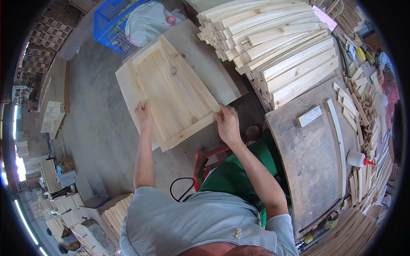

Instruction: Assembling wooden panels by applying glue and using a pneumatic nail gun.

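Pale wood makes up the wooden panel (171,85) between the two hands, a flat, framed piece with a darker knot or two in its grain, stretching forward from the fingers and tilted slightly off square to the body. Left hand (144,115) has its fingers curled together, clamped on the panel's left edge. Right hand (229,127) touches the panel near its right-hand corner closest to the body; its fingers are bent and a little blurred, so I cannot tell whether they are clamped there. Beyond the fingers, a grey board (209,64) lies under the panel's far part, with a white sack (149,25) and a blue crate (104,30) farther out. Ahead and to the right of the right fingers sits a big stack of wooden strips (277,47). Right of those fingers, well apart, a worn worktable (307,162) carries a short pale block (309,116), and a white bottle (355,158) with a red nozzle lies farther right. Nearer the body than the right fingers is a red stool (199,164).
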{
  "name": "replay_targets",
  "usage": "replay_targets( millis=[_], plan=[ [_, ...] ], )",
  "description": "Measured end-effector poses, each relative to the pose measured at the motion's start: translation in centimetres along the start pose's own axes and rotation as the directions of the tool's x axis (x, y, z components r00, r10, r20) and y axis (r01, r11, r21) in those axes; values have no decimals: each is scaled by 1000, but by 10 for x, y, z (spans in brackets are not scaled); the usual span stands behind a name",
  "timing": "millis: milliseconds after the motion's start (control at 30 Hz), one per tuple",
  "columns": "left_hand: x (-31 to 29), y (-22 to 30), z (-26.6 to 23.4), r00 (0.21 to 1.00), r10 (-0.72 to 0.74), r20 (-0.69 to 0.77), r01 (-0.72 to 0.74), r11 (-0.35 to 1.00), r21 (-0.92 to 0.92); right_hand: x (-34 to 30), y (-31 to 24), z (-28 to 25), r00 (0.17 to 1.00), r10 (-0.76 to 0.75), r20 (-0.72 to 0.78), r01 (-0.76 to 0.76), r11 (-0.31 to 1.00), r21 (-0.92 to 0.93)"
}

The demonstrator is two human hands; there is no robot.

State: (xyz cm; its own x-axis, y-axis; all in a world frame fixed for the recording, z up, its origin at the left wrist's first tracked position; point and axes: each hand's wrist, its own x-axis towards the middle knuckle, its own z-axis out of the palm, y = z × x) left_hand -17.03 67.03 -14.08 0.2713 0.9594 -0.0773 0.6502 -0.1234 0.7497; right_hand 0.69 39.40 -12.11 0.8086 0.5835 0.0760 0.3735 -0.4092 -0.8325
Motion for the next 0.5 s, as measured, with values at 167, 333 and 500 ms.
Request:
replay_targets(
  millis=[167, 333, 500],
  plan=[
    [-4, -14, 24, 987, 127, -102, -128, 992, -6, 7, 9, 15, 994, 71, 84, -68, 997, -40],
    [-7, -4, 23, 994, -67, -81, 81, 980, 184, 3, 6, 10, 989, 67, 134, -82, 991, 108],
    [0, -2, 23, 973, -226, -50, 230, 967, 112, 9, 3, 14, 975, 40, 217, -60, 994, 89]
  ],
)
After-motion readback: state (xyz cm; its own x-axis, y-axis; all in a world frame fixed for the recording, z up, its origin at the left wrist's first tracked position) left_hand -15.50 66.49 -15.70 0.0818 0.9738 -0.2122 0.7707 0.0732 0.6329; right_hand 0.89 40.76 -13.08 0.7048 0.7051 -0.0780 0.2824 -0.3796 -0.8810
